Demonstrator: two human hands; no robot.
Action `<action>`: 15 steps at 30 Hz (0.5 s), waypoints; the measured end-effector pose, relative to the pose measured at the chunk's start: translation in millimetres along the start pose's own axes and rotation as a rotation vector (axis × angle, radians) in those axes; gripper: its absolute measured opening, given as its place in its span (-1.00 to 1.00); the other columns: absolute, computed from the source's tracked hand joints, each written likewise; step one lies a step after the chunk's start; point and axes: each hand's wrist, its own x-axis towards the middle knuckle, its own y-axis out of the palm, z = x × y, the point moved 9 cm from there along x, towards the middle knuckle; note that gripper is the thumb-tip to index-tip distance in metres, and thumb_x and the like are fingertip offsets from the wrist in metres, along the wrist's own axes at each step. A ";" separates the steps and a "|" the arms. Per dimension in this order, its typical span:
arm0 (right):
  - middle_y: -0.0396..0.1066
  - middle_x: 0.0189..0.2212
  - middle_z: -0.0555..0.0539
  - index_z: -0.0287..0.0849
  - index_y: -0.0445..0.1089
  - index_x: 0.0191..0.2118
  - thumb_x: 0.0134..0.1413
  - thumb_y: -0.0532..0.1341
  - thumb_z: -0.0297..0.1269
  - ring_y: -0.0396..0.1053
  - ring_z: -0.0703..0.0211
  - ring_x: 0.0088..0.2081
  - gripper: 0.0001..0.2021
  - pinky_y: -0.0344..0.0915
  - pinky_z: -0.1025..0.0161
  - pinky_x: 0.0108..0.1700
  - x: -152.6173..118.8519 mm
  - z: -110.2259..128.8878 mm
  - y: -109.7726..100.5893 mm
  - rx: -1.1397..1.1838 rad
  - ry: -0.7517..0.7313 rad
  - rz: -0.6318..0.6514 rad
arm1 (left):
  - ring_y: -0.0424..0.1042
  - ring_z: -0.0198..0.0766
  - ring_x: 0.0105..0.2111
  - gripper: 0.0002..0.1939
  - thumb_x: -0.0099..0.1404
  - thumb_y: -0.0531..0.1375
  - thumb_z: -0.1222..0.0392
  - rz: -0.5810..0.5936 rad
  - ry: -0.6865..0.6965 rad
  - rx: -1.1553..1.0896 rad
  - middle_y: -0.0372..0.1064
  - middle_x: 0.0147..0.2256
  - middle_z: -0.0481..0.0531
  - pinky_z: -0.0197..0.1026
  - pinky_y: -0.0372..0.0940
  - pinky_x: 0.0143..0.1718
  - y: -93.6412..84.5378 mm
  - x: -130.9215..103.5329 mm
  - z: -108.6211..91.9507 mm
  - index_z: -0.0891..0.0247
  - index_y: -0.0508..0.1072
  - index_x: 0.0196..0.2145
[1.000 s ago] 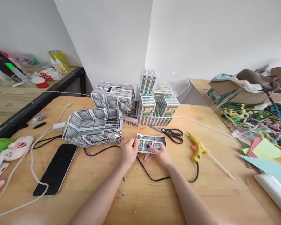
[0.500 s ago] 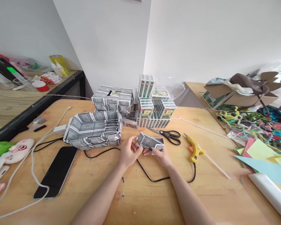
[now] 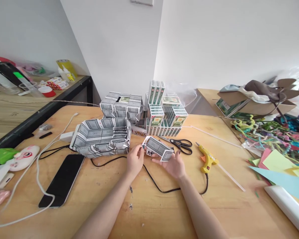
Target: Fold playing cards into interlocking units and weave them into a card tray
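Observation:
Between my hands is a small piece of folded playing cards (image 3: pixel 158 148), grey-patterned backs upward with end flaps bent up. My left hand (image 3: pixel 135 162) is closed, pinching the left end, where white card faces show. From the right, my right hand (image 3: pixel 174 166) holds the other end, thumb on the near right edge and fingers partly hidden underneath. To the left stands an open, boat-like box of folded playing cards (image 3: pixel 96 134). Behind it sits a closed block of folded cards (image 3: pixel 122 107). Black-handled scissors (image 3: pixel 181 145) lie just beyond my right hand.
Stacked card packs (image 3: pixel 164 114) stand at the back. A yellow glue gun (image 3: pixel 207 158) with a clear stick lies right, its black cord (image 3: pixel 161 191) crossing the table before me. A phone (image 3: pixel 62 181) and white cable are left; coloured paper (image 3: pixel 279 162) and pipe cleaners lie far right.
The folded card piece has turned and tilted, showing a card face at its left end. My left fingers have moved to that end; my right hand has opened wider beneath the piece.

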 end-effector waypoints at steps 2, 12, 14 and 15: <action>0.40 -0.16 -0.15 -0.10 0.29 -0.08 -0.11 0.03 0.26 0.41 0.03 -0.30 -0.40 0.32 0.04 -0.24 1.5 -8.6 -4.7 0.028 0.090 -0.020 | 0.42 -0.32 -0.41 -0.82 0.25 -0.02 0.27 -0.007 0.002 -0.020 0.43 -0.37 0.05 -0.31 0.30 -0.34 0.5 -0.1 1.6 0.29 0.35 -0.29; 0.40 -0.53 0.02 -0.21 0.40 -0.26 -0.20 0.33 -0.26 0.26 0.36 -0.61 -0.71 0.26 0.39 -0.54 0.6 -21.3 -19.0 -0.115 0.191 -0.075 | 0.37 -0.22 -0.18 -0.78 0.21 0.05 0.29 0.048 0.090 -0.074 0.37 -0.20 0.11 -0.15 0.28 -0.13 8.5 -1.9 -5.6 0.25 0.33 -0.16; 0.40 -0.52 0.02 -0.20 0.40 -0.30 -0.24 0.35 -0.31 0.28 0.37 -0.58 -0.73 0.24 0.42 -0.53 1.6 -18.0 -23.2 -0.110 0.165 -0.116 | 0.35 -0.20 -0.14 -0.75 0.20 0.07 0.29 0.057 0.095 -0.082 0.34 -0.16 0.12 -0.11 0.27 -0.10 9.6 -1.4 -6.7 0.24 0.32 -0.13; 0.41 -0.51 0.03 -0.20 0.40 -0.32 -0.25 0.36 -0.31 0.29 0.36 -0.57 -0.74 0.25 0.42 -0.52 2.4 -15.9 -26.3 -0.095 0.141 -0.142 | 0.34 -0.19 -0.12 -0.75 0.20 0.07 0.29 0.055 0.094 -0.076 0.33 -0.16 0.13 -0.10 0.27 -0.10 9.8 -1.1 -6.6 0.24 0.32 -0.13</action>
